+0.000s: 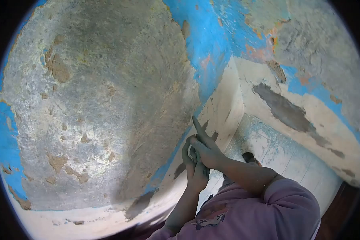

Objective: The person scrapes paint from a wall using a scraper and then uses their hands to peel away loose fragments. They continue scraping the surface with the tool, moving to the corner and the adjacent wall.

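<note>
My right hand (209, 151) and my left hand (195, 170) touch each other in front of my body, close to the wall's lower edge. The right index finger points straight out, while its other fingers curl in against the left hand. Thumb and forefinger of my left hand bend round into a ring. Both hands look dark and dusty. Whatever lies between the fingers, if anything, is too small or hidden to make out. Beyond them stands a wall (104, 108) of rough grey plaster with peeling blue paint (206, 38).
A cream lower band (228, 86) with grey patches (284, 108) runs along both walls and meets at the corner. Below is a pale floor (292, 156) with bluish spatter. A dark shoe tip (248, 156) shows beside my right forearm. Bright light falls on the left wall.
</note>
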